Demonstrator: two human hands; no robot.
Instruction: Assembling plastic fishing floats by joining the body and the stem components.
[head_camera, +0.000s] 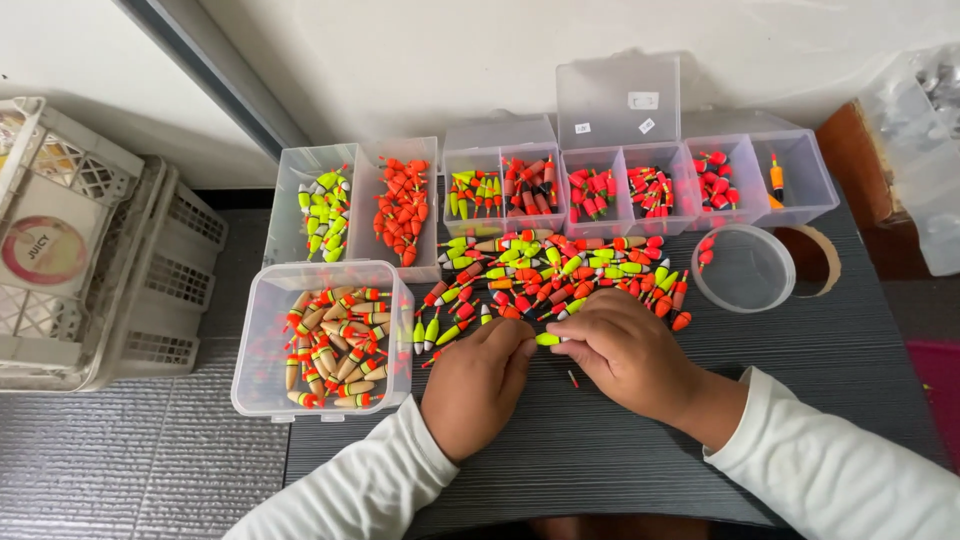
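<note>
Two hands work at the centre of your view on a dark ribbed tabletop (830, 360). Your left hand (476, 385) is curled narrow, fingertips meeting your right hand (628, 350); together they pinch a small yellow-green fishing float (547, 339). A tiny red stem piece (572, 379) lies loose just below, at 6 o'clock from the float.

At 12 o'clock from your hands lies a scattered pile of orange, red and yellow-green floats (560, 270). At 9 o'clock stands a square clear plastic tub of tan wooden floats (330, 345). At 11 o'clock sit two clear rectangular bins (290, 200), one with yellow-green floats, one with orange. At 12 to 1 o'clock runs a row of clear compartment boxes (620, 190), lids raised, with small white stickers on the tallest lid. At 2 o'clock rests a round clear plastic lid (745, 268).

Far at 9 o'clock, off the table, are stacked beige lattice crates (150, 270), with a round red-rimmed label inside.

Open room: bare tabletop lies at 3 to 5 o'clock from your hands; its near edge runs under your white sleeves (840, 470).
</note>
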